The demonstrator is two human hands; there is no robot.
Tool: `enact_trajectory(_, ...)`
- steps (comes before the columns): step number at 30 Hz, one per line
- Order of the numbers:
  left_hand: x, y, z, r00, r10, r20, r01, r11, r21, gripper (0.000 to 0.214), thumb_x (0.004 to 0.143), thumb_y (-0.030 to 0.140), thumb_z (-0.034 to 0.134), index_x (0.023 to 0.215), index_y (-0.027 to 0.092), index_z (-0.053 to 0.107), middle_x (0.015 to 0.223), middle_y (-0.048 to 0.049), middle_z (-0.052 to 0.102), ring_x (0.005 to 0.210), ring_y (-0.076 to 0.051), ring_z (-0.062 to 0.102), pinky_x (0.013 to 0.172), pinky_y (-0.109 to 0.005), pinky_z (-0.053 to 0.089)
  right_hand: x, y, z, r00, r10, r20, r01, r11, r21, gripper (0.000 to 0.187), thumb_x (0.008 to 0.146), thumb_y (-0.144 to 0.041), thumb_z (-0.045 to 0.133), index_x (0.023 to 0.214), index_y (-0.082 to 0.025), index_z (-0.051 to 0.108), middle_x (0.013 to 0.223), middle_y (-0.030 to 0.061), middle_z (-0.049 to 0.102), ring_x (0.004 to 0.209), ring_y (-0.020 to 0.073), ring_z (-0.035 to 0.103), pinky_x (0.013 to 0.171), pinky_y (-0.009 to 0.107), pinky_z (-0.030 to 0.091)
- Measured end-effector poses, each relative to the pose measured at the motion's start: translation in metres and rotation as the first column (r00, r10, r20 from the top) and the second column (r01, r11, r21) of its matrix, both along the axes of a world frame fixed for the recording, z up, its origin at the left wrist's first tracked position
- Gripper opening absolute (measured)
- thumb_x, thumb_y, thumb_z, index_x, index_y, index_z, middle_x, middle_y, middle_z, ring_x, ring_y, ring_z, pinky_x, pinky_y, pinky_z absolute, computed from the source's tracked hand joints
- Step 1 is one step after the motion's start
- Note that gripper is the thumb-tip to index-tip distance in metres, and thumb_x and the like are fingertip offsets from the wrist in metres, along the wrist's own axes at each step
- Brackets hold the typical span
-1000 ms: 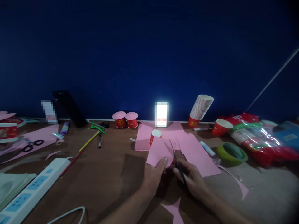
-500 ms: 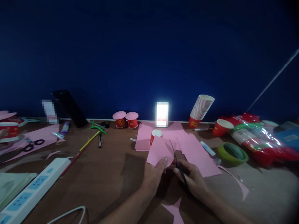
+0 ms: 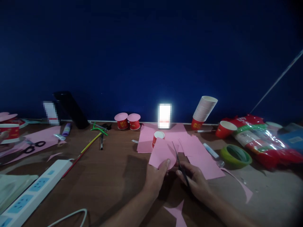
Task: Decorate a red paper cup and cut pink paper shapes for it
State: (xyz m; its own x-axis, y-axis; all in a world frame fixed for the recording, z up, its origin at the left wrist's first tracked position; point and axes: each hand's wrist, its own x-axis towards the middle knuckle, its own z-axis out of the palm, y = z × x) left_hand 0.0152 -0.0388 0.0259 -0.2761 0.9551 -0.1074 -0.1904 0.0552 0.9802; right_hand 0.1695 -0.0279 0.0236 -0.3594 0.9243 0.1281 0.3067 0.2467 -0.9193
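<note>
Above the worktop [image 3: 106,176], we note the left hand [image 3: 156,178] pinching pink paper [image 3: 160,152], the right hand [image 3: 197,179] gripping scissors [image 3: 182,171].

Pink paper [image 3: 161,154], black scissors [image 3: 183,173], red cup [image 3: 222,131], yellow-green tape [image 3: 233,162]

A person's hand [image 3: 2,137] enters at your far left as your view edges left.
You now see part of it by the red cup [image 3: 12,131], where a second ago only the cup shows; it is too dim to tell whether it grips. With your slight turn, the power strip [image 3: 42,183], the black-handled scissors [image 3: 33,146] and the green tape roll [image 3: 236,164] sit a touch farther right in the frame.
</note>
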Motion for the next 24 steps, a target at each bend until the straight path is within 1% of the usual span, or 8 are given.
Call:
enact_trajectory(4, -0.0001, 0.0002, 0.0003, 1.0, -0.002, 0.012, 0.002, 1.0, 0.012, 0.03, 0.069, 0.035, 0.067, 0.084, 0.01, 0.064, 0.061, -0.0025, 0.061, 0.049, -0.01, 0.048, 0.044, -0.02, 0.041, 0.0001, 0.0003, -0.0008, 1.0, -0.014, 0.013, 0.013, 1.0, 0.014, 0.027, 0.081, -0.032, 0.057, 0.103, -0.018, 0.064, 0.075, 0.0018, 0.065, 0.065, 0.0163, 0.058, 0.058, 0.023, 0.047)
enact_trajectory(9, -0.0002, -0.0007, 0.0007, 1.0, 0.005, 0.027, -0.005, 1.0, -0.002, 0.027, 0.067, 0.035, 0.068, 0.078, 0.01, 0.063, 0.057, -0.001, 0.058, 0.047, -0.009, 0.047, 0.043, -0.019, 0.04, -0.0001, -0.0003, 0.0011, 0.999, -0.001, 0.034, 0.0, 1.0, 0.024, 0.028, 0.083, -0.034, 0.055, 0.104, -0.018, 0.063, 0.077, 0.0027, 0.066, 0.069, 0.0174, 0.06, 0.062, 0.024, 0.048)
enact_trajectory(16, -0.0013, 0.001, 0.0004, 1.0, -0.009, 0.027, 0.009, 1.0, 0.028, 0.024, 0.069, 0.033, 0.065, 0.079, 0.012, 0.061, 0.055, 0.0015, 0.054, 0.047, -0.009, 0.045, 0.043, -0.019, 0.039, 0.0, -0.0005, -0.0009, 0.999, -0.032, 0.037, 0.031, 0.999, 0.018, 0.033, 0.081, -0.037, 0.056, 0.105, -0.016, 0.064, 0.076, 0.0029, 0.067, 0.067, 0.0174, 0.06, 0.058, 0.023, 0.049)
enact_trajectory(19, -0.0017, 0.0027, 0.0005, 1.0, -0.01, 0.028, 0.009, 0.999, 0.032, 0.023, 0.069, 0.032, 0.065, 0.079, 0.012, 0.061, 0.053, 0.0028, 0.052, 0.045, -0.008, 0.043, 0.043, -0.019, 0.038, -0.0003, -0.0014, -0.0031, 0.998, -0.045, 0.032, 0.046, 0.999, -0.013, 0.034, 0.081, -0.038, 0.056, 0.106, -0.016, 0.063, 0.074, 0.0024, 0.066, 0.062, 0.0158, 0.059, 0.054, 0.022, 0.048)
enact_trajectory(24, -0.0025, 0.0058, -0.0034, 1.0, 0.014, -0.007, -0.014, 1.0, -0.026, 0.025, 0.067, 0.036, 0.066, 0.07, 0.012, 0.061, 0.048, 0.0026, 0.051, 0.044, -0.009, 0.044, 0.04, -0.019, 0.036, -0.0017, -0.0035, -0.004, 0.998, -0.064, 0.02, 0.065, 0.996, -0.064, 0.033, 0.081, -0.038, 0.056, 0.106, -0.017, 0.062, 0.074, 0.0027, 0.063, 0.062, 0.0157, 0.057, 0.049, 0.021, 0.046)
